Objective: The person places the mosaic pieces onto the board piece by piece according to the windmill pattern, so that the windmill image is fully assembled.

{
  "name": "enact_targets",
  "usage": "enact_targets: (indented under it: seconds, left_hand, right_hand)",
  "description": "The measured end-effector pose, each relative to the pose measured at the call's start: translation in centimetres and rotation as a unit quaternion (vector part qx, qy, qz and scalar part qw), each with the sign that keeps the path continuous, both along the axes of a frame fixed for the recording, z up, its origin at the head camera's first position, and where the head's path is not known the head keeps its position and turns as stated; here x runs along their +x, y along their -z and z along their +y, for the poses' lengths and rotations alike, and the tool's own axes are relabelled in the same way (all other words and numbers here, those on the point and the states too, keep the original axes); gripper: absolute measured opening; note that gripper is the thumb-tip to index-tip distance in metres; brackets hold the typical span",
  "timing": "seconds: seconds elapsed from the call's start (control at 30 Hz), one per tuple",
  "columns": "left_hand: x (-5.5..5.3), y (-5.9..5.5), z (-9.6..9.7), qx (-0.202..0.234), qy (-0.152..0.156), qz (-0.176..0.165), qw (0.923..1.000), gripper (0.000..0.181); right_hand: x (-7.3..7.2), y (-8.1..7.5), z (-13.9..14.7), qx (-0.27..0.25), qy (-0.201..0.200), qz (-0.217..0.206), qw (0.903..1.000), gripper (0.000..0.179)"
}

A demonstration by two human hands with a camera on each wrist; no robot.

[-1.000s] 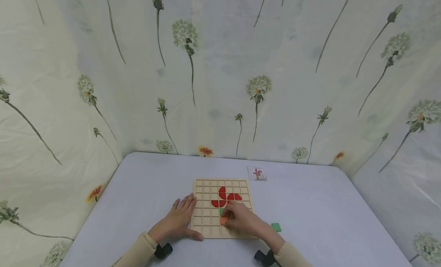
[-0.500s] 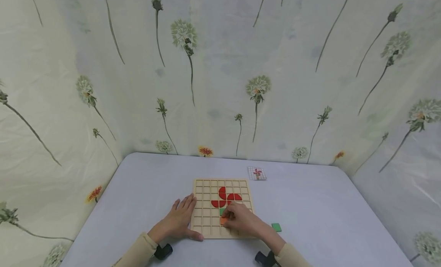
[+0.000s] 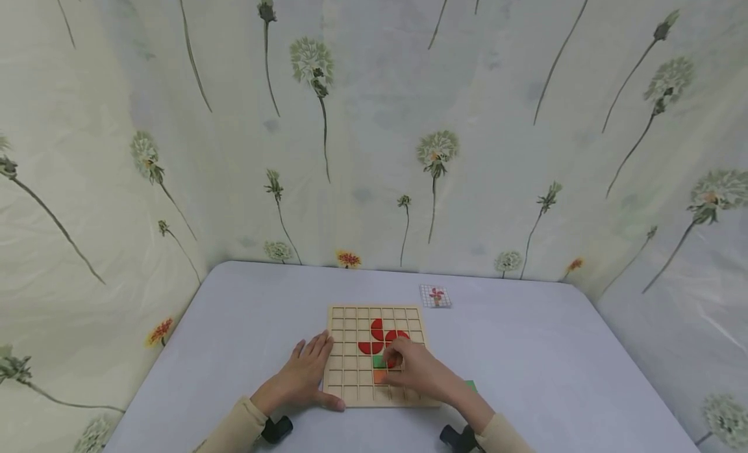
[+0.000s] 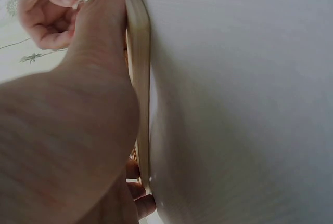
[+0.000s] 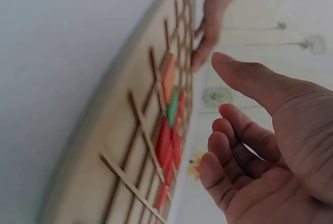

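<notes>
A wooden grid board (image 3: 345, 359) lies flat on the table, with several red curved pieces (image 3: 370, 348) set in its cells. Below them a green square (image 3: 378, 361) sits in one cell and an orange square (image 3: 380, 376) in the cell nearer the person. My left hand (image 3: 300, 374) rests along the board's left edge, fingers straight and thumb at the near corner. Over the right half of the board hovers my right hand (image 3: 419, 370). In the right wrist view its fingers (image 5: 237, 135) are loosely curled, hold nothing, and stand apart from the thumb.
Partly behind the right wrist, a loose green square (image 3: 471, 385) lies on the white table (image 3: 526, 349). A small card (image 3: 435, 296) printed with a pinwheel picture on a grid lies beyond the board's far right corner. A flower-printed curtain (image 3: 362, 128) surrounds the table's back and sides.
My right hand has let go of the orange square and lifted slightly to the right, its fingers spreading from the thumb. The wrist now covers part of the loose green square. My left hand stays put.
</notes>
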State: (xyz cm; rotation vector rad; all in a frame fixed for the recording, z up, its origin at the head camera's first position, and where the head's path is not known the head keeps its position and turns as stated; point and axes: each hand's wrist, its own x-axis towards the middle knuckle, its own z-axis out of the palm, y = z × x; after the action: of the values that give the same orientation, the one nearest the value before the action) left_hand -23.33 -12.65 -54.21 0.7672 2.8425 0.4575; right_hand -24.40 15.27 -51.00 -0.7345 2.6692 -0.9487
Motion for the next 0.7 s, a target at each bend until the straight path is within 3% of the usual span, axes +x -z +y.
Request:
enact_targets:
  seconds: [0.17,0.33,0.7]
  left_hand:
    - [0.1,0.0,0.0,0.000,0.000,-0.001,1.0000,0.128]
    - [0.1,-0.2,0.1,-0.003,-0.002,0.002,1.0000,0.128]
    - [0.2,-0.3,0.1,0.000,-0.002,-0.001,1.0000,0.127]
  right_hand:
    - [0.4,-1.9,1.5,-0.004,0.000,0.016,0.9999,0.043]
    - [0.4,-3.3,3.7,-0.019,0.009,0.004,0.9998,0.059]
    - [1.1,-3.8,9.1,0.008,0.043,-0.010,0.9990,0.075]
